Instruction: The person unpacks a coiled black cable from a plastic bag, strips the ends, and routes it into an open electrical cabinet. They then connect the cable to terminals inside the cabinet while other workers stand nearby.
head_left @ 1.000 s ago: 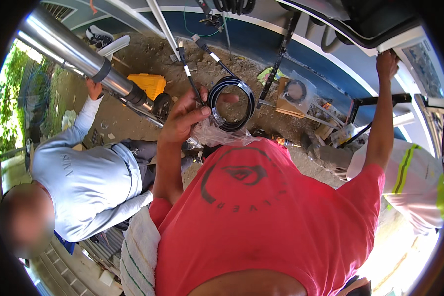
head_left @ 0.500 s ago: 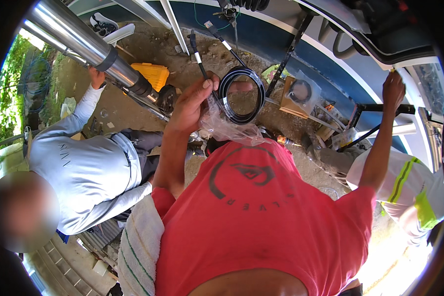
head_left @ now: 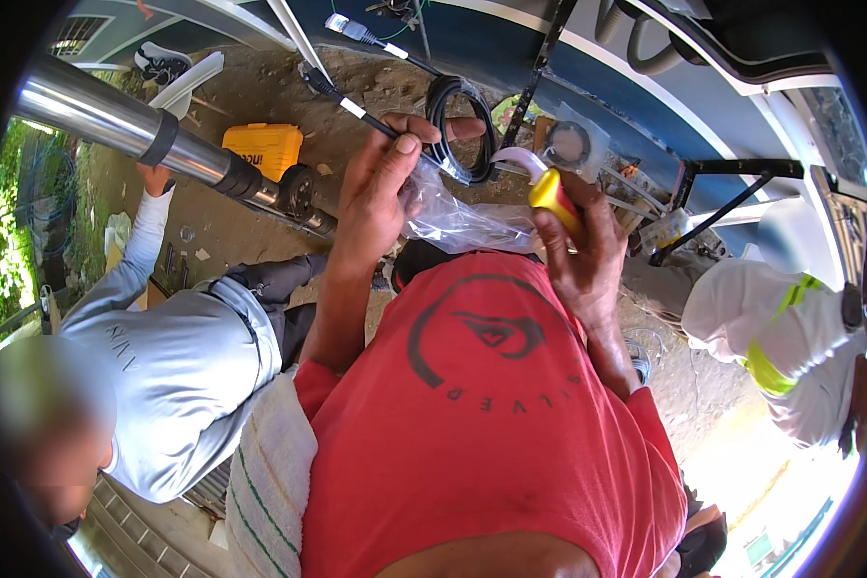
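Cable, coiled, was pinched in the left hand; near it a yellow-red hooked tool was gripped in the right hand, apparently readied, so careful aim seemed called for

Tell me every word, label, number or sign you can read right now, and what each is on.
I won't copy wording or brands, only where they stand:
Red shirt: dark lettering beside a ring-shaped emblem.
Co-worker's pale top: small dark lettering, distorted.
Yellow case: dark lettering, small.
White band on the black cable: too small to read.
Yellow-and-red tool: nothing legible.
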### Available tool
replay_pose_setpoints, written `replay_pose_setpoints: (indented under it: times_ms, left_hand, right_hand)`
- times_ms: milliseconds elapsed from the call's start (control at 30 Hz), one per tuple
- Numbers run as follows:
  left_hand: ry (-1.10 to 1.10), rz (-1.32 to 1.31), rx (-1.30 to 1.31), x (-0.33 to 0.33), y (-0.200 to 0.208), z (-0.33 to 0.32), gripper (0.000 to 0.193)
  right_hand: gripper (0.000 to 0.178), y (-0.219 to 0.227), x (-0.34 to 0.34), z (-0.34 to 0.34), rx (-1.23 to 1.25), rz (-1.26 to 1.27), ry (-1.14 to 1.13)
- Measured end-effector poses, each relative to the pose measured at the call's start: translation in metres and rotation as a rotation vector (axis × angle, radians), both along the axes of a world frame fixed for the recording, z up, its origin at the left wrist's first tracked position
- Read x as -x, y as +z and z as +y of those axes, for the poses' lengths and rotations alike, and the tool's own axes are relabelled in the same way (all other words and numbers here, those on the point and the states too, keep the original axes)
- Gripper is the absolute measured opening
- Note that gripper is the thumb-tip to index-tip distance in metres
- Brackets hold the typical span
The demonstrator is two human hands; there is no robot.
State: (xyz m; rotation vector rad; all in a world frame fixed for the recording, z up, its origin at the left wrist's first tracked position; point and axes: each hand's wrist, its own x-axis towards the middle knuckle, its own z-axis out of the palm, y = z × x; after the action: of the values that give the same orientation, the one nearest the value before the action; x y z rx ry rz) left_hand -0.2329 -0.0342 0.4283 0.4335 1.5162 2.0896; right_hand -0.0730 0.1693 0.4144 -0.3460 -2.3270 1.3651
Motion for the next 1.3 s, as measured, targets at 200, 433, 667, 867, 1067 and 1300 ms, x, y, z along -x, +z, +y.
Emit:
replay_pose_setpoints:
  times_ms: [200,433,667,867,1067,1300]
  left_hand:
    - [0.007,0.081,-0.054,0.007,0.004,-0.003,0.023]
    - [0.055,0.108,-0.074,0.022,0.009,-0.017,0.024]
    - [0.027,0.093,-0.067,0.03,0.005,-0.032,0.025]
    - [0.045,0.084,-0.056,0.031,0.001,-0.039,0.025]
    - [0.012,0.09,-0.099,0.034,-0.001,-0.048,0.024]
    - [-0.039,0.057,-0.141,0.024,-0.002,-0.047,0.021]
  right_hand:
    - [0.05,0.011,0.028,-0.025,-0.195,0.141,0.058]
    - [0.048,0.008,0.05,-0.05,-0.206,0.193,0.029]
    - [0.047,0.005,0.057,-0.068,-0.25,0.21,-0.002]
    - [0.048,0.0,0.05,-0.075,-0.274,0.178,-0.006]
    - [0.05,-0.003,0.04,-0.078,-0.314,0.156,0.001]
    - [0.056,0.017,0.017,-0.066,-0.478,0.067,0.038]
